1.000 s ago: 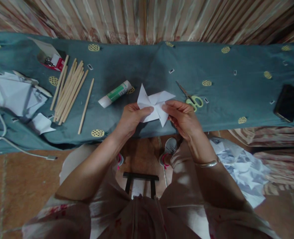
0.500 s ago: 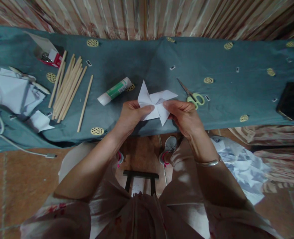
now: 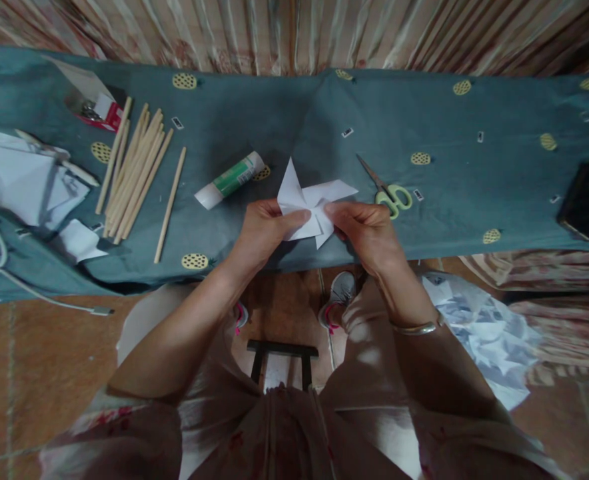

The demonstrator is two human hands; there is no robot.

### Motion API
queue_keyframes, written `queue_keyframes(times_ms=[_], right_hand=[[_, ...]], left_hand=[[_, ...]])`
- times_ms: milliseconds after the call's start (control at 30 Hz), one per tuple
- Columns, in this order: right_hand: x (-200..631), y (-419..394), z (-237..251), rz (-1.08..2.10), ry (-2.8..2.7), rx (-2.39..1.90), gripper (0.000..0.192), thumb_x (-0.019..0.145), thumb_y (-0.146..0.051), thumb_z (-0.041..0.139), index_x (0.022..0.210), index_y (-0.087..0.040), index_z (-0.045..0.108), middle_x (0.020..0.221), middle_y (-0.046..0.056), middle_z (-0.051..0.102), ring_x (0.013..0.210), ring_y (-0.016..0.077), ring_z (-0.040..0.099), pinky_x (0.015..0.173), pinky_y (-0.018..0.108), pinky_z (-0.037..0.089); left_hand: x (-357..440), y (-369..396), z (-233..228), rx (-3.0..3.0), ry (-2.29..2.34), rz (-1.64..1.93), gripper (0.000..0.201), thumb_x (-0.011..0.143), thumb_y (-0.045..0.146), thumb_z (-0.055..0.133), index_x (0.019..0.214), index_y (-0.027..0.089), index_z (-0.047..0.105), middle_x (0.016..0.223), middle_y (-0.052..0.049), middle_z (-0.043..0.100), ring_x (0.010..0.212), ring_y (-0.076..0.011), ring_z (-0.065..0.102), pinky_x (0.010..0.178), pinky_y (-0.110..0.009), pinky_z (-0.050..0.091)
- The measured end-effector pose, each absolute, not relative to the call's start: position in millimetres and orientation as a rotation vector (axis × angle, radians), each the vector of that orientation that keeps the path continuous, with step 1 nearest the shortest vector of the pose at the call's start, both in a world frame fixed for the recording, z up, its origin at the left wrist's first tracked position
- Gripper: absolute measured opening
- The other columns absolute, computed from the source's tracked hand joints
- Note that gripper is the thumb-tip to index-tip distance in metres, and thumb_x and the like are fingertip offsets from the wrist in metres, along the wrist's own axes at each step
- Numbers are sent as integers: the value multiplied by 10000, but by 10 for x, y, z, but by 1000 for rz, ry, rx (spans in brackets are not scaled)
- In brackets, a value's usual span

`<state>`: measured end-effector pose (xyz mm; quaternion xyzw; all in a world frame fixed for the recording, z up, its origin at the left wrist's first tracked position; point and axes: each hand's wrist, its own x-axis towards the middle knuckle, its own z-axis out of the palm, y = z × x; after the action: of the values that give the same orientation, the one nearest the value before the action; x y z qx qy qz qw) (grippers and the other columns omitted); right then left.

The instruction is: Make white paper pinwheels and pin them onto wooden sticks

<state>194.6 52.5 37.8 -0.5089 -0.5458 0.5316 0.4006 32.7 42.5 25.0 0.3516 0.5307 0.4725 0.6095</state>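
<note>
Both hands pinch a white paper pinwheel above the front part of the table. My left hand grips its left side, thumb on top near the middle. On the other side, my right hand has its thumb pressed by the centre, with fingers underneath and partly hidden. The pinwheel's pointed blades stick out at the top, right and bottom. Left of it lies a green and white glue stick. A pair of scissors with light green handles rests just beyond my right hand.
Wooden sticks lie in a bunch at left, with a single stick beside them. Further left are a small red and white box, white paper sheets and a cable. A black phone lies far right; a bag of folded paper is below.
The right thumb has shifted slightly left toward the pinwheel's centre, and the lower blade has tilted a little. The hands otherwise stay in place; the view has moved slightly.
</note>
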Motion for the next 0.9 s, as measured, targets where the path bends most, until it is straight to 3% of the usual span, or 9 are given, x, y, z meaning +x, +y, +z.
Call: queue_keyframes(times_ms=[267, 500, 700, 900], right_hand=[[1960, 515, 393, 1326, -1407, -1312, 308, 746, -454, 731, 607, -181, 703, 514, -49, 465, 505, 68, 356, 481, 232, 311], [1940, 507, 389, 1348, -1366, -1306, 350, 670, -503, 787, 591, -182, 672, 547, -36, 521, 535, 82, 403, 495, 236, 318], [1930, 502, 382, 1286, -1409, -1332, 448, 658, -536, 790, 506, -186, 554, 506, -55, 392, 513, 71, 320, 464, 237, 234], [1916, 505, 382, 1288, -1398, -1327, 449, 645, -542, 798, 511, -187, 559, 506, -52, 424, 510, 71, 339, 458, 231, 246]], left_hand=[[324, 430, 233, 808, 1217, 1097, 141, 589, 259, 787, 682, 157, 756, 710, -12, 739, 613, -118, 610, 587, -224, 467], [323, 417, 245, 825, 1231, 1085, 160, 587, 280, 802, 685, 163, 755, 706, -14, 733, 630, -136, 626, 575, -230, 468], [335, 415, 251, 821, 1261, 1074, 116, 604, 252, 795, 672, 169, 751, 693, -14, 727, 654, -154, 638, 570, -237, 471], [337, 410, 253, 822, 1270, 1074, 103, 610, 244, 788, 677, 173, 754, 700, -13, 728, 652, -151, 634, 571, -236, 467]])
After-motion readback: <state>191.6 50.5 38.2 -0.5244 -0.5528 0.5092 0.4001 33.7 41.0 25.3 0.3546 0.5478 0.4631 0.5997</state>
